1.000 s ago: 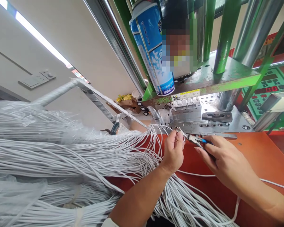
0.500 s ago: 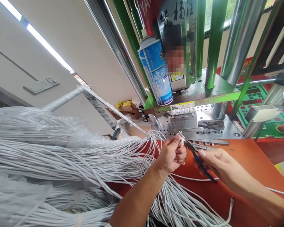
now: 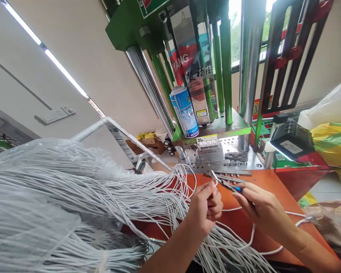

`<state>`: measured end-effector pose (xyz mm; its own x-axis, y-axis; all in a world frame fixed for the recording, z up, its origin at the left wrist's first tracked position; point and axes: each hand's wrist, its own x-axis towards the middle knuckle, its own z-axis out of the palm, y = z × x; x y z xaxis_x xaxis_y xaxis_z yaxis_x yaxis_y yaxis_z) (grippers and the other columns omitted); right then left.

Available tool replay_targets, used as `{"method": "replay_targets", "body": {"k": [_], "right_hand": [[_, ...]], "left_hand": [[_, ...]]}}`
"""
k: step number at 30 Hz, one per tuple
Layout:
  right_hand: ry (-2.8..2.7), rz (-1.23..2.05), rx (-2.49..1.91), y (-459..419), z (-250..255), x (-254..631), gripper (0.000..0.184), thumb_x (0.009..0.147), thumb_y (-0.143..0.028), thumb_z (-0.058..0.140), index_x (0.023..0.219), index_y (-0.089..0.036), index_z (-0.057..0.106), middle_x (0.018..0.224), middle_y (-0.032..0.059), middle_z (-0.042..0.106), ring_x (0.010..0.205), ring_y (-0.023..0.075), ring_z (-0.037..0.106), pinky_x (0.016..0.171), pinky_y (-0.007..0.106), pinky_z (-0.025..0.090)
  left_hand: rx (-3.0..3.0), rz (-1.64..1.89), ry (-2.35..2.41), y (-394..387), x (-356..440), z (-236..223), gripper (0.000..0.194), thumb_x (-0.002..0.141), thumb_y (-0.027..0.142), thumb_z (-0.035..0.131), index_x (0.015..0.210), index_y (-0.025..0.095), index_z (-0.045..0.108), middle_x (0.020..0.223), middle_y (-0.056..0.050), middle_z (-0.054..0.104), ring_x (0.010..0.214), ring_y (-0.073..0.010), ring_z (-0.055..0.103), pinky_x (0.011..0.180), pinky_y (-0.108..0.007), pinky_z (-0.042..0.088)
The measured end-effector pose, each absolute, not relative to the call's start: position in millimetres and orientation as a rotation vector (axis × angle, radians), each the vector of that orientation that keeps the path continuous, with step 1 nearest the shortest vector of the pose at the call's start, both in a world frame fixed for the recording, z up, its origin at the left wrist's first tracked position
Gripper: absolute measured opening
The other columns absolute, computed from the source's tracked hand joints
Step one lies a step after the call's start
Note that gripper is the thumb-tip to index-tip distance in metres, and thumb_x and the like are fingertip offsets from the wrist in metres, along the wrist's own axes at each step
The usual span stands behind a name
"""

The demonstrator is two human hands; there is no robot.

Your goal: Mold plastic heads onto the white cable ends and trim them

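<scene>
My left hand [image 3: 207,207] is closed on a white cable, whose end [image 3: 215,179] sticks up past the thumb and forefinger. My right hand [image 3: 257,203] is wrapped round blue-handled pliers [image 3: 229,185], their jaws right beside that cable end. Whether the jaws grip the cable is too small to tell. A thick bundle of white cables [image 3: 125,193] spreads from the left to beneath my left hand. Just beyond the pliers, thin metal strips [image 3: 230,176] lie on the orange table [image 3: 278,189].
Beyond the table stands a green press with a perforated metal plate [image 3: 233,148] and a metal mould block [image 3: 209,151]. A blue spray can [image 3: 184,112] is on the press's ledge. A black lamp [image 3: 292,140] and yellow bag [image 3: 333,146] are at right.
The view has shifted, showing more of the press and the right side. The pliers are turned flatter in my right hand, and a white cable loop now shows near my right forearm.
</scene>
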<state>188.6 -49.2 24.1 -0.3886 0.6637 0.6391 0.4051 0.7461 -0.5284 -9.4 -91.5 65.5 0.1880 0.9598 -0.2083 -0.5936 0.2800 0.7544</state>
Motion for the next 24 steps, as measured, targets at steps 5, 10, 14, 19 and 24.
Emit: {"method": "replay_targets", "body": {"k": [5,10,14,19,24], "right_hand": [[-2.097,0.321,-0.789,-71,17,213,0.03,0.107,-0.028,0.055,0.078,-0.023,0.052,0.092,0.0039,0.068,0.074,0.015,0.063,0.067,0.028,0.046],[-2.138,0.308,-0.769,-89,18,232,0.032,0.108,-0.027,0.055,0.076,-0.023,0.052,0.084,0.0011,0.065,0.07,0.014,0.062,0.064,0.027,0.044],[-2.187,0.154,-0.821,-96,17,239,0.034,0.109,-0.031,0.054,0.076,-0.023,0.054,0.081,0.0011,0.062,0.068,0.0147,0.059,0.063,0.03,0.04],[-2.194,-0.083,-0.899,-104,28,230,0.035,0.11,-0.036,0.05,0.079,-0.022,0.058,0.081,0.0033,0.061,0.07,0.0185,0.057,0.065,0.035,0.036],[-2.097,-0.158,-0.946,-111,32,219,0.027,0.108,-0.035,0.053,0.086,-0.022,0.062,0.101,0.0087,0.067,0.089,0.0245,0.06,0.08,0.039,0.042]], "left_hand": [[0.557,1.033,0.734,-119,-11,60,0.052,0.084,0.051,0.084,0.069,0.021,0.045,0.047,0.012,0.028,0.036,-0.003,0.012,0.033,-0.017,0.01],[0.654,0.97,0.727,-133,-7,46,0.053,0.087,0.054,0.08,0.067,0.021,0.043,0.048,0.012,0.028,0.035,-0.0033,0.013,0.033,-0.018,0.009],[0.99,0.99,0.931,-136,-7,44,0.05,0.096,0.059,0.068,0.071,0.02,0.049,0.052,0.01,0.032,0.04,-0.005,0.02,0.039,-0.021,0.015],[1.756,1.088,1.422,-133,-1,49,0.017,0.104,0.033,0.059,0.102,0.017,0.065,0.078,-0.001,0.063,0.065,-0.0116,0.053,0.064,-0.025,0.038],[1.912,1.129,1.533,-129,10,52,0.027,0.11,0.029,0.044,0.091,0.019,0.06,0.078,-0.004,0.069,0.066,-0.0152,0.062,0.067,-0.028,0.041]]}}
